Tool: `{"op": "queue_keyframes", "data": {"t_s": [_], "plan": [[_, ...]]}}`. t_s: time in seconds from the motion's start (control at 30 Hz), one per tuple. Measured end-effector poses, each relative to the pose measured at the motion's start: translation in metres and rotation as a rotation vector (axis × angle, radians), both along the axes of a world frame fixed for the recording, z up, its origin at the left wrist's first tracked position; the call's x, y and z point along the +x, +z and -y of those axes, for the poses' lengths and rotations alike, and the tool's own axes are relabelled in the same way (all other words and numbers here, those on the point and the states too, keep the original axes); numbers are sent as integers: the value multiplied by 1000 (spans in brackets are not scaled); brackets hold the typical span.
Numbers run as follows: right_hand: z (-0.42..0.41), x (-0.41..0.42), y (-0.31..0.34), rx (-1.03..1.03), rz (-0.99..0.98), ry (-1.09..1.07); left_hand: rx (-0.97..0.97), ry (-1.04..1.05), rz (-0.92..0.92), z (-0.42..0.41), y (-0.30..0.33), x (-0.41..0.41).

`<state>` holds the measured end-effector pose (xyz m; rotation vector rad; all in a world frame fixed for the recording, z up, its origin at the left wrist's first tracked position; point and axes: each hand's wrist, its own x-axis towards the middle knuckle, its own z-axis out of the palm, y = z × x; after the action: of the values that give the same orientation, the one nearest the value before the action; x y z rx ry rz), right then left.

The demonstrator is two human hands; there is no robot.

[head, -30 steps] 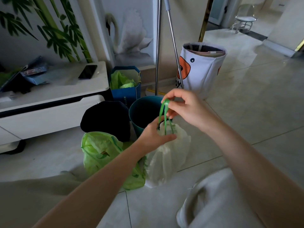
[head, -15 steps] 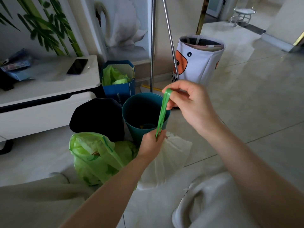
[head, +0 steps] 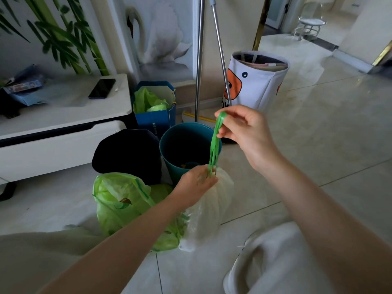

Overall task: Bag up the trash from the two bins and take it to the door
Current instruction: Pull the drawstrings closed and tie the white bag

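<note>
Head view: the right hand [head: 246, 132] pinches the green plastic drawstring loops [head: 215, 145] high while the left hand [head: 197, 183] fingers clamp the gathered neck of the translucent white trash bag [head: 210, 211], probably to cinch it shut. It rests on the glossy pale tiled floor [head: 307, 124], touching a crumpled green plastic bag [head: 118, 200], before the teal round bin [head: 186, 143] and black bin [head: 127, 151].
</note>
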<state>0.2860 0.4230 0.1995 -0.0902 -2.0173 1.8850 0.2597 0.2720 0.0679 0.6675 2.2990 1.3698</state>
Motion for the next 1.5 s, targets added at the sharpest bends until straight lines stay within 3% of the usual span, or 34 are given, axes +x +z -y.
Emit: {"op": "queue_keyframes", "data": {"t_s": [0.13, 0.3, 0.43, 0.63, 0.87, 1.2, 1.27, 1.4, 1.5], "plan": [[10, 1, -3, 56, 2, 75, 67, 49, -47, 9, 14, -4], [4, 2, -2, -74, 39, 19, 70, -60, 58, 28, 21, -11], [2, -1, -4, -191, 107, 3, -6, -65, 32, 48, 27, -21], [2, -5, -13, -181, 228, -50, -90, -42, 26, 63, 29, -27], [-12, -6, -19, -61, 338, -114, -47, 210, 142, 56, 24, -31], [-14, -2, -16, -76, 299, -47, -56, 355, 238, 42, 17, -32], [-15, -1, -14, -120, 275, -26, -79, 283, 233, 42, 21, -32], [-12, -3, -16, -219, 265, -8, -215, -138, 154, 37, 28, -24], [-7, -8, -21, -222, 266, 15, -249, -333, 98, 35, 28, -15]]}}
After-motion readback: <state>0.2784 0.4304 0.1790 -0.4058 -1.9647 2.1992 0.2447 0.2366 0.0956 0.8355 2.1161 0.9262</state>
